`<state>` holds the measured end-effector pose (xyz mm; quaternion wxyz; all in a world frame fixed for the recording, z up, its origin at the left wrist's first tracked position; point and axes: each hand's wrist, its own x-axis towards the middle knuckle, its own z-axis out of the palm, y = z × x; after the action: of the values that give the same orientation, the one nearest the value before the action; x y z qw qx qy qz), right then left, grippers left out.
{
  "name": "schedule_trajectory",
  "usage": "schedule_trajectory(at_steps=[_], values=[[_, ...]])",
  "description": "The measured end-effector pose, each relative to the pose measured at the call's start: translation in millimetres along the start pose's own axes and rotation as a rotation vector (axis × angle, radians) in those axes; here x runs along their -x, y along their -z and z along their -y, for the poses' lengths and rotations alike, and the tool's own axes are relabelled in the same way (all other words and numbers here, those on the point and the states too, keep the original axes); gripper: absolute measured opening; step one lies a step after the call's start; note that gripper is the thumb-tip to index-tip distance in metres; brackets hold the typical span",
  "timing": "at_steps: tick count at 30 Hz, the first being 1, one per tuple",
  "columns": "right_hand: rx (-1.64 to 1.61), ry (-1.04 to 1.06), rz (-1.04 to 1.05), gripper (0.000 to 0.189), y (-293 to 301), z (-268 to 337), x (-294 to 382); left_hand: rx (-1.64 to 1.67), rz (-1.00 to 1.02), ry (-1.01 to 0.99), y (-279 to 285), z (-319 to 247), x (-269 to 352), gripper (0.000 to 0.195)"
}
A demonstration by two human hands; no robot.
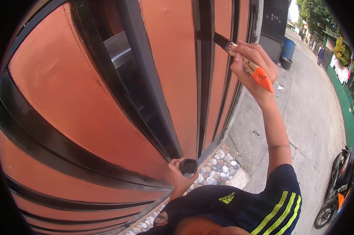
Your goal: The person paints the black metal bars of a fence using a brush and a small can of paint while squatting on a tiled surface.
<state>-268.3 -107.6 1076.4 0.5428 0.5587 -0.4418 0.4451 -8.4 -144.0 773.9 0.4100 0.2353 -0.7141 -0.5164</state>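
Note:
My right hand (254,63) grips a flat paintbrush (257,73) with a wooden handle and an orange end. Its dark bristles meet the edge of a black vertical bar (205,58) on a gate or fence with orange panels (171,53). Lower down, close to the panels, my left hand (181,179) holds a small round cup (189,166) with black paint inside. Between two black bars further left is a dark gap, with a silvery metal piece (118,48) in its upper part.
Pebbles (219,166) line the foot of the panels, with a concrete pavement (306,126) to the right. A blue barrel (287,49) and a dark bucket (286,63) stand beyond. A motorcycle (338,188) is at lower right; a person (321,55) is far down the street.

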Motion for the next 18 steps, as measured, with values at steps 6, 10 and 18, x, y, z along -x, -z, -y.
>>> schedule_trajectory(at_steps=[6,10,18], values=[[-0.082,0.124,0.051,0.018,-6.2,-2.3,-13.8,-0.042,0.018,-0.021,-5.8,-7.2,4.7,0.080],[-0.027,0.049,-0.006,0.014,6.9,0.5,-13.5,-0.015,-0.002,-0.050,-4.0,-8.5,4.8,0.081],[-0.109,0.133,0.011,0.013,-3.8,-6.6,-37.3,-0.037,0.012,-0.073,-6.7,-7.4,6.0,0.080]])
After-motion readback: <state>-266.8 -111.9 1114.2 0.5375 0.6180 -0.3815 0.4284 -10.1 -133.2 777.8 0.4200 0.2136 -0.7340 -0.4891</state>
